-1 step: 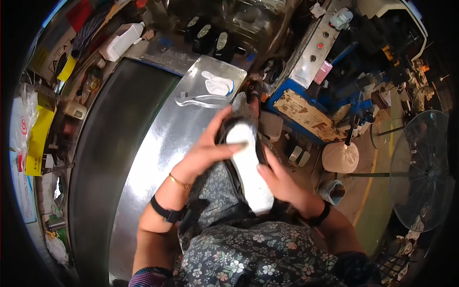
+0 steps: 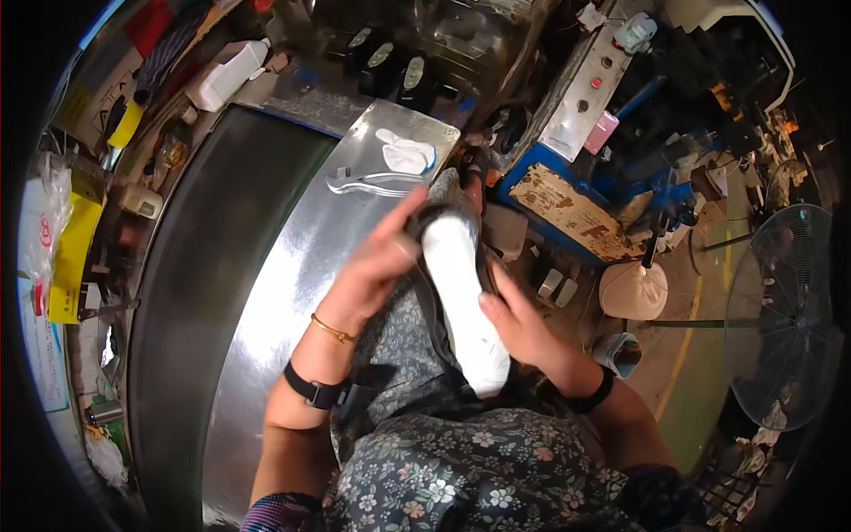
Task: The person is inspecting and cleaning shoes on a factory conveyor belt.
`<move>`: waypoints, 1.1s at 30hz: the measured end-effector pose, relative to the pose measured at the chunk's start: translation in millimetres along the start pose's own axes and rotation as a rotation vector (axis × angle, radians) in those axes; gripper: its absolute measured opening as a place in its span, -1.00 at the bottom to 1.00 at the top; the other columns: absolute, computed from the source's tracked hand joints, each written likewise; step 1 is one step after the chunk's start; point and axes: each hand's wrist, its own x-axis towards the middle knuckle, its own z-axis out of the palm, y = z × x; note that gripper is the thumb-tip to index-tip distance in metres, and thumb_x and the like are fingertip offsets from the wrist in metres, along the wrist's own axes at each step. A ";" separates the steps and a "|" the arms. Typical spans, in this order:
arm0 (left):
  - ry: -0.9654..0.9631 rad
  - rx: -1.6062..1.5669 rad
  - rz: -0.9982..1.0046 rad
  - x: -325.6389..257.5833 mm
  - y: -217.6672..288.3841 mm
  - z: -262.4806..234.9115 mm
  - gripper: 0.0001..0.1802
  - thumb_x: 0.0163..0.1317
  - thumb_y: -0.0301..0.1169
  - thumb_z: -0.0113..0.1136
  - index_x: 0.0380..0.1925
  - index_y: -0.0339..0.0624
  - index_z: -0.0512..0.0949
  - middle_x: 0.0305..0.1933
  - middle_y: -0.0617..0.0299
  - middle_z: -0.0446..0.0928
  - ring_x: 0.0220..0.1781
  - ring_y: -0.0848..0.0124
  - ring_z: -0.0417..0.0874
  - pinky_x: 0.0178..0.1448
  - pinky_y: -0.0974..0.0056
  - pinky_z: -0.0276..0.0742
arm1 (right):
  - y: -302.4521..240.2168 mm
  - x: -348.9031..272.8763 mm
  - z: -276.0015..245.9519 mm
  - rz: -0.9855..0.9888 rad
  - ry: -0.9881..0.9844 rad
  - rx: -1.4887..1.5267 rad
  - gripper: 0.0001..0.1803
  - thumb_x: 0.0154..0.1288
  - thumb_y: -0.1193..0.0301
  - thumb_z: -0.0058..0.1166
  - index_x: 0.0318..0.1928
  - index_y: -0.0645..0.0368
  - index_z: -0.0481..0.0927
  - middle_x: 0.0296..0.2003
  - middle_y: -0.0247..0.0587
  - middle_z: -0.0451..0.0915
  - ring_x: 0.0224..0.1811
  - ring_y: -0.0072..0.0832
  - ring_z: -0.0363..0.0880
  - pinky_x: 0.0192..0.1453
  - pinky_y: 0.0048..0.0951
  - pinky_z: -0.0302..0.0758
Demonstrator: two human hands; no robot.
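Note:
A shoe (image 2: 463,306) lies over my lap, its long white sole-shaped underside facing up and dark material along its edges. My right hand (image 2: 523,330) grips its right side, thumb on the white face and fingers along the edge. Beside the upper left edge is my left hand (image 2: 379,264), slightly blurred, index finger stretched out and thumb near the dark rim. Beyond the hands, a metal plate (image 2: 359,146) carries white sole-shaped pieces (image 2: 406,154) and a pair of metal pincers (image 2: 377,183).
A dark conveyor belt (image 2: 191,293) curves along the left. Black shoe-shaped items (image 2: 412,84) stand at the back. To the right are a blue machine (image 2: 567,208), a beige round-topped stool (image 2: 634,291), a small bin (image 2: 618,355) and a large fan (image 2: 784,315).
My left hand has drawn back to the left; its thumb has come off the white face. My right hand keeps its hold, and the shoe has barely moved.

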 end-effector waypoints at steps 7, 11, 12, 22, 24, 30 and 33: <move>0.554 1.283 -0.060 -25.9 -2.4 40.2 -0.43 0.49 -0.21 -0.23 0.26 -0.53 0.23 0.01 -0.37 0.50 0.06 -0.17 0.55 0.12 0.01 0.48 | -26.8 16.4 45.3 0.067 0.141 -0.246 -0.23 0.49 0.25 -0.15 0.44 0.38 -0.22 0.22 0.44 0.30 0.29 0.16 0.34 0.31 -0.16 0.30; 0.376 1.193 0.032 -50.9 -21.7 25.0 -0.40 0.46 -0.28 -0.16 0.31 -0.58 0.12 0.15 -0.43 0.40 0.20 -0.18 0.47 0.24 0.05 0.41 | -12.0 1.7 54.7 -0.152 0.176 -0.215 -0.24 0.46 0.36 -0.14 0.43 0.44 -0.24 0.26 0.43 0.24 0.32 0.15 0.30 0.33 -0.14 0.28; 0.337 1.047 0.333 -64.0 -42.0 20.5 -0.38 0.46 -0.31 -0.15 0.34 -0.58 0.07 0.27 -0.41 0.32 0.34 -0.13 0.38 0.36 0.09 0.31 | -6.6 3.6 52.9 -0.230 0.174 -0.188 -0.25 0.45 0.41 -0.14 0.42 0.46 -0.24 0.29 0.41 0.21 0.35 0.12 0.27 0.36 -0.15 0.26; 0.458 0.339 0.259 -27.8 -40.1 19.1 -0.43 0.55 -0.09 -0.38 0.29 -0.27 0.32 0.38 -0.05 0.28 0.45 0.19 0.23 0.49 0.20 0.07 | -0.6 -12.3 40.6 -0.237 0.111 -0.266 -0.21 0.46 0.40 -0.15 0.42 0.49 -0.30 0.39 0.37 -0.01 0.46 0.06 0.04 0.48 -0.14 0.02; 0.237 0.425 0.260 -8.0 -24.2 13.9 -0.46 0.55 -0.08 -0.37 0.24 -0.19 0.41 0.38 -0.05 0.28 0.46 0.20 0.20 0.49 0.19 0.04 | 0.0 -19.3 35.6 -0.190 0.011 -0.308 -0.18 0.48 0.37 -0.17 0.43 0.47 -0.39 0.41 0.36 -0.05 0.50 0.04 -0.06 0.50 -0.16 -0.07; 0.232 0.591 0.179 6.0 -31.5 23.2 -0.58 0.16 -0.26 0.35 0.00 -0.13 0.54 0.28 -0.10 0.35 0.45 0.09 0.25 0.44 0.17 0.16 | -11.9 33.4 -2.3 -0.148 0.148 0.292 -0.30 0.58 0.00 -0.56 0.45 0.31 -0.01 0.39 -0.01 0.17 0.46 -0.31 0.09 0.51 -0.32 -0.01; 0.147 0.651 0.224 5.7 -41.4 14.5 -0.54 0.25 -0.29 0.25 0.14 -0.13 0.47 0.38 -0.09 0.26 0.54 0.08 0.08 0.51 0.17 0.03 | -29.2 65.6 -10.8 -0.081 -0.032 0.304 -0.56 0.55 0.34 -0.24 0.32 0.25 0.32 0.38 -0.11 0.23 0.46 -0.35 0.12 0.49 -0.35 0.05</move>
